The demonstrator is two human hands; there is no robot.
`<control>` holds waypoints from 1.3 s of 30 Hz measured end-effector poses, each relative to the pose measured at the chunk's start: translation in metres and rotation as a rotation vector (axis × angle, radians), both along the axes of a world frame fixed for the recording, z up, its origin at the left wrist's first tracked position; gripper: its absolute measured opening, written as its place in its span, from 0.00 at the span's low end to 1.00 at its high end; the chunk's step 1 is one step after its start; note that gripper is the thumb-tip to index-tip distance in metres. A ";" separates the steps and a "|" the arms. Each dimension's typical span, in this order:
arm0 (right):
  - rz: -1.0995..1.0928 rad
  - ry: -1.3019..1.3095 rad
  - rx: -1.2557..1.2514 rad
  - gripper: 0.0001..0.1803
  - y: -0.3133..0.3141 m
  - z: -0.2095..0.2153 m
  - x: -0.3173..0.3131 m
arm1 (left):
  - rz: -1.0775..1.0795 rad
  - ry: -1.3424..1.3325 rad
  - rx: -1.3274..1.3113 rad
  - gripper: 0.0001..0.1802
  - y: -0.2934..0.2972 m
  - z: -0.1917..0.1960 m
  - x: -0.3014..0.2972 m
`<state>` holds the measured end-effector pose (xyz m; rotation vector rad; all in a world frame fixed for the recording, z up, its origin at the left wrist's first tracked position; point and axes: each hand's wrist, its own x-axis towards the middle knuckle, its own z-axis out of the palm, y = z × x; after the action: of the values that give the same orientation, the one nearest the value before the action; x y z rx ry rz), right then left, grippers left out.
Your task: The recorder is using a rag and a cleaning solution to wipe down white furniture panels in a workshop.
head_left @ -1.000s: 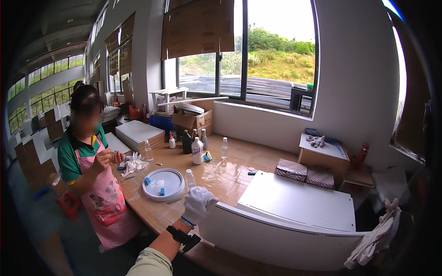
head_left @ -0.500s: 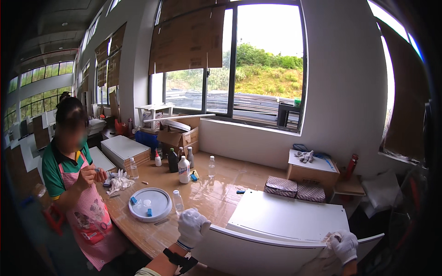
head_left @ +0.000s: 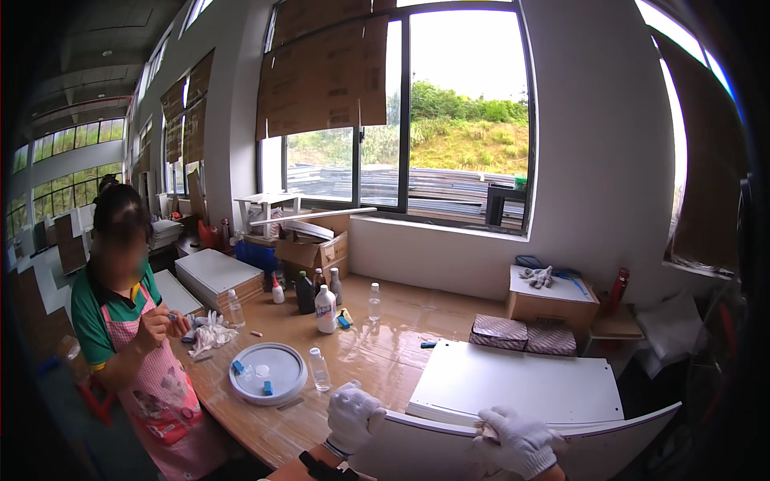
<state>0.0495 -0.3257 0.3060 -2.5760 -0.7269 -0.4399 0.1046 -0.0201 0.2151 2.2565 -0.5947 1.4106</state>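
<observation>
My left hand (head_left: 353, 417), in a white knit glove, is closed around the upper left corner of a white panel (head_left: 417, 453). This panel stands on edge, tilted, in front of me. My right hand (head_left: 520, 441), gloved too, presses a pale cloth (head_left: 484, 450) against the panel's top edge near its middle. Most of the cloth is hidden under the fingers. Just behind the held panel, a stack of white panels (head_left: 513, 381) lies flat on the brown-covered table (head_left: 385, 353).
Left of my hands are a clear bottle (head_left: 319, 370) and a round grey lid (head_left: 289, 359) carrying blue blocks. Several bottles, including a white one (head_left: 326, 311), stand farther back. Two patterned bundles (head_left: 498, 329) lie behind the stack. A person in a pink apron (head_left: 152, 377) works at left.
My right hand has slid left along the panel's top edge with the cloth, from near the right end to the middle. My left hand keeps its hold on the corner.
</observation>
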 end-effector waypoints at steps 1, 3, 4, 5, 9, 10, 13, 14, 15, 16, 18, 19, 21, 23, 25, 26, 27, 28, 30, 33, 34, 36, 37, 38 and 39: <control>0.059 -0.023 -0.038 0.18 0.020 0.002 0.003 | 0.001 0.003 0.013 0.10 0.003 -0.002 0.001; 0.098 0.028 -0.062 0.19 0.047 -0.019 0.010 | -0.026 -0.016 0.029 0.11 0.001 0.004 0.000; 0.139 0.078 -0.087 0.21 0.061 -0.027 0.013 | -0.051 -0.036 0.044 0.11 0.000 0.008 -0.001; 0.147 0.080 -0.086 0.21 0.077 -0.024 0.018 | -0.043 -0.034 0.045 0.11 0.000 0.008 -0.004; 0.260 -0.116 -0.089 0.15 0.130 -0.022 0.029 | -0.073 -0.034 0.042 0.08 0.001 0.008 -0.010; 0.260 -0.145 -0.065 0.13 0.136 -0.024 0.030 | -0.087 -0.033 0.028 0.08 0.002 0.007 -0.011; 0.197 -0.157 -0.096 0.14 0.139 -0.019 0.026 | -0.008 -0.042 0.055 0.08 0.002 0.003 -0.011; 0.196 -0.149 -0.100 0.14 0.139 -0.021 0.027 | -0.009 -0.034 0.051 0.08 0.001 0.003 -0.012; 0.196 -0.174 -0.086 0.14 0.138 -0.023 0.029 | -0.004 -0.042 0.062 0.08 0.000 0.005 -0.012; 0.196 -0.195 -0.072 0.15 0.137 -0.026 0.029 | 0.002 -0.045 0.072 0.09 -0.001 0.005 -0.013; 0.188 -0.178 -0.080 0.15 0.135 -0.022 0.029 | -0.011 -0.044 0.086 0.09 0.001 0.006 -0.010; 0.194 -0.171 -0.086 0.16 0.136 -0.019 0.028 | -0.010 -0.051 0.102 0.10 0.003 0.006 -0.010; 0.196 -0.154 -0.090 0.17 0.130 -0.021 0.029 | -0.018 -0.038 0.096 0.10 0.002 0.006 -0.008; 0.229 -0.274 -0.074 0.15 0.120 -0.020 0.028 | -0.022 -0.074 0.113 0.09 0.001 0.008 -0.007; 0.203 -0.223 -0.125 0.13 0.101 -0.014 0.021 | -0.015 -0.082 0.105 0.08 0.005 0.006 -0.003; 0.178 -0.179 -0.103 0.14 0.090 -0.014 0.019 | 0.009 -0.101 0.106 0.07 0.006 0.005 -0.004; 0.157 -0.137 -0.083 0.15 0.078 -0.014 0.017 | 0.023 -0.085 0.096 0.07 0.005 0.006 -0.005; 0.146 -0.184 -0.063 0.15 0.064 -0.015 0.012 | 0.026 -0.095 0.094 0.07 0.006 0.008 -0.007; 0.180 -0.204 -0.028 0.12 0.035 0.000 -0.003 | 0.088 -0.108 0.093 0.07 0.011 0.008 -0.019; 0.075 -0.405 -0.064 0.21 -0.038 -0.019 -0.017 | 0.054 -0.071 0.035 0.09 0.003 0.003 -0.013; -0.138 -0.328 -0.145 0.16 -0.066 -0.024 -0.038 | 0.006 -0.069 0.006 0.10 -0.009 0.006 -0.005; -0.311 -0.198 -0.171 0.18 -0.129 -0.045 -0.051 | 0.044 -0.105 -0.085 0.10 -0.017 0.005 -0.008; -0.318 -0.277 -0.125 0.16 -0.149 -0.041 -0.057 | 0.085 -0.098 -0.084 0.10 -0.018 0.005 -0.014; -0.270 -0.360 -0.096 0.14 -0.167 -0.040 -0.057 | 0.104 -0.029 -0.128 0.11 -0.015 0.003 -0.020; -0.243 -0.443 -0.068 0.13 -0.185 -0.037 -0.058 | 0.104 0.038 -0.175 0.12 -0.015 0.002 -0.024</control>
<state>-0.0081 -0.5107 0.2689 -2.6684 -0.5735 -1.1056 0.0809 -0.0355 0.2172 2.1962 -0.3322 1.4061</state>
